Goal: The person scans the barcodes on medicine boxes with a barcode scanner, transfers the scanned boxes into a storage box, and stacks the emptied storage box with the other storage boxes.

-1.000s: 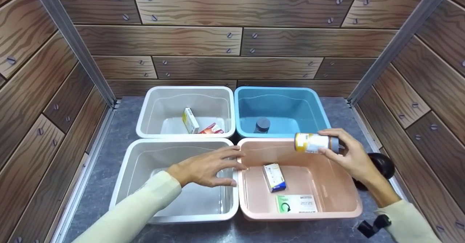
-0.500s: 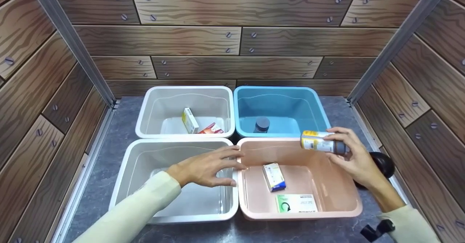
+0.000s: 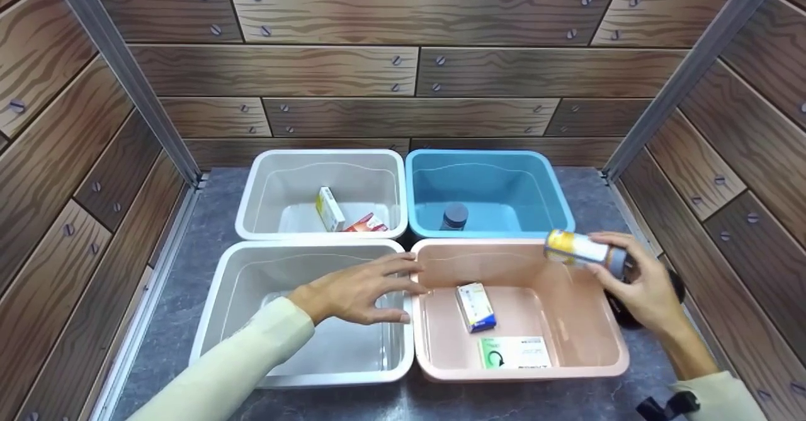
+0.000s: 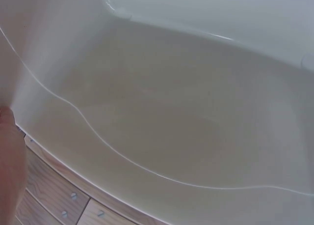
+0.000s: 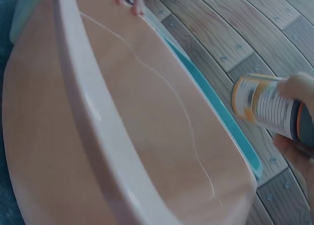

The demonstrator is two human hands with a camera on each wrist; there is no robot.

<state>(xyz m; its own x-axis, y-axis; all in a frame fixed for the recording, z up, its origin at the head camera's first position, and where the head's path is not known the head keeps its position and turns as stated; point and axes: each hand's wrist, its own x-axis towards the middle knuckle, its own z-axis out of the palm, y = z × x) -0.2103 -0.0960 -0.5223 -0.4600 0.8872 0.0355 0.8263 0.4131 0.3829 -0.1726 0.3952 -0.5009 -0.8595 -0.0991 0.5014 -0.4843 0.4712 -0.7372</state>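
Right hand (image 3: pixel 645 287) pinching a yellow-labelled bottle (image 3: pixel 578 247), frame right.
We should grip firmly, clear of the peach bin's rim (image 3: pixel 592 371); the left hand (image 3: pixel 360 289) has fingers spread.

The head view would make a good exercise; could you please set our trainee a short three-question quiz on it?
1. Which hand holds the bottle?
2. True or false: the blue-white box and the green-white box both lie in the pink bin.
3. Fill in the colour: the red box lies in the grey bin just left of the ____ bin.

Key:
1. The right hand.
2. True.
3. Blue.
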